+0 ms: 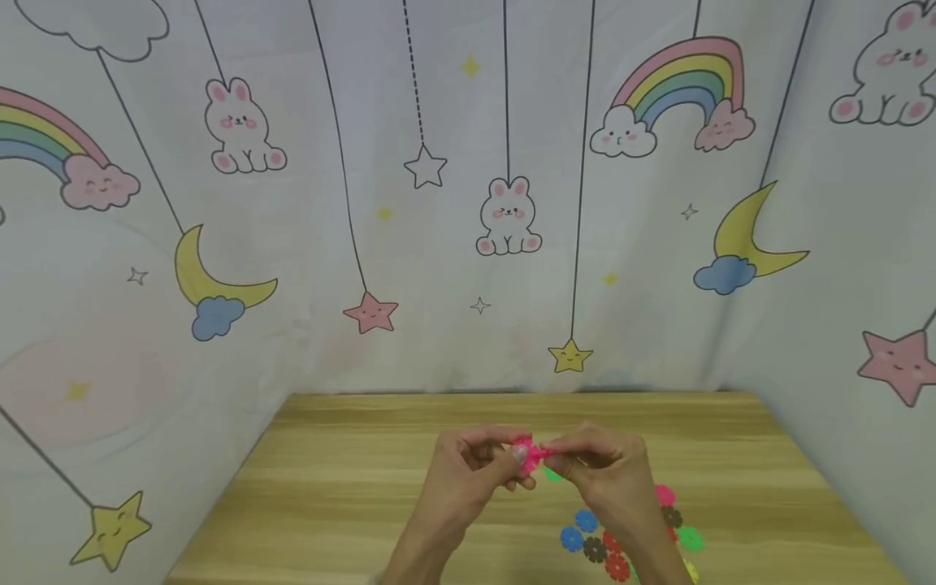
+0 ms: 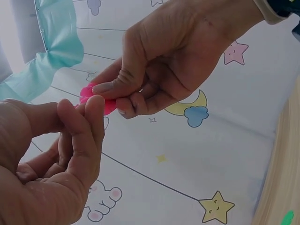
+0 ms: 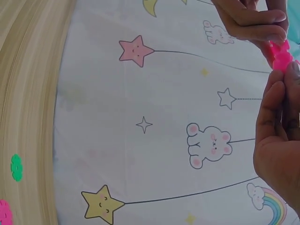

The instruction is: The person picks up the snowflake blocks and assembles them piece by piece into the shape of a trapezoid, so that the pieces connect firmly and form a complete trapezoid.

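Both hands meet above the table. My left hand (image 1: pixel 478 463) pinches a pink notched plastic disc (image 1: pixel 528 457) between thumb and fingers. Opposite it, my right hand (image 1: pixel 603 463) pinches a second small pink piece (image 1: pixel 547 453), which touches the disc's edge. Fingers cover much of both, so how they fit together cannot be made out. In the left wrist view, the left hand (image 2: pixel 56 159) is at lower left and the right hand (image 2: pixel 173 56) comes from above. The right wrist view shows pink plastic (image 3: pixel 282 58) between the left hand (image 3: pixel 255 21) and right hand (image 3: pixel 281 122).
Loose notched discs lie on the wooden table (image 1: pixel 314 487) by the right forearm: blue (image 1: pixel 572 538), brown (image 1: pixel 595 549), red (image 1: pixel 617 566), green (image 1: pixel 690 538) and pink (image 1: pixel 665 494) among them. A printed cloth (image 1: pixel 453 349) with stars, moons and bunnies hangs behind the table.
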`<action>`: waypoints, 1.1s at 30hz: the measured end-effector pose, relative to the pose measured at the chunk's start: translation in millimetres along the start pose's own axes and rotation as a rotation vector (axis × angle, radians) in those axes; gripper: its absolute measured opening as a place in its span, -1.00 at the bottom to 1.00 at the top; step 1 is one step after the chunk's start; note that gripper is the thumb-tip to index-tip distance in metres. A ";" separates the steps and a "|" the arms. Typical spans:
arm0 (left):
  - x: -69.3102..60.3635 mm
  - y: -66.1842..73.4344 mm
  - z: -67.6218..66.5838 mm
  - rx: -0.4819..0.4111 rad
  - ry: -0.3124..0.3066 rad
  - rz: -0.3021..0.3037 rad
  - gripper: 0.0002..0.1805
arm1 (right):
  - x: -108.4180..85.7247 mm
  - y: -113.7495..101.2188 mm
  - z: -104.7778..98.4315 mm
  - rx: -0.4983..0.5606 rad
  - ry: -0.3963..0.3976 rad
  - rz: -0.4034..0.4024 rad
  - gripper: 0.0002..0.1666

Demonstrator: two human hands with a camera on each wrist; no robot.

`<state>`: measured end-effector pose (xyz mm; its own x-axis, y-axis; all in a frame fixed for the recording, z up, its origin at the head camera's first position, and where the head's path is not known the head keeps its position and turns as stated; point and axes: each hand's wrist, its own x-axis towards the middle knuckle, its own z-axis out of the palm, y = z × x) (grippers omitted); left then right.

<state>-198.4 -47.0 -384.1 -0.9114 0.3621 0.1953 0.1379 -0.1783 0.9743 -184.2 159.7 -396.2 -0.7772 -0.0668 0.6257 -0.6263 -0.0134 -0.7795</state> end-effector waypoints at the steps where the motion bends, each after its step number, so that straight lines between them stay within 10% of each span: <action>1: -0.3 0.3 -1.5 0.005 0.003 -0.011 -0.69 | 0.1 1.1 -0.1 0.004 -0.013 -0.003 -0.86; 6: -2.2 1.0 -8.3 0.032 0.046 -0.051 -0.68 | -0.6 3.3 -4.1 -0.055 -0.051 0.062 -0.69; 11: 0.8 -0.9 -10.6 0.044 0.117 -0.045 -0.70 | 3.6 15.3 -19.9 -0.125 0.014 0.313 -0.63; 19: 6.0 -3.4 -12.3 0.030 0.148 -0.037 -0.68 | 7.9 88.0 -39.3 -0.137 0.046 0.583 -0.60; 33: 7.1 -5.5 -12.5 0.029 0.139 -0.047 -0.68 | 0.7 151.3 -31.0 -0.393 0.031 0.746 -0.73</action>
<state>-210.5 -54.9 -389.5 -0.9617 0.2393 0.1338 0.1029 -0.1371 0.9852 -281.4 188.5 -512.8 -0.9932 0.1074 -0.0440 0.0811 0.3718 -0.9248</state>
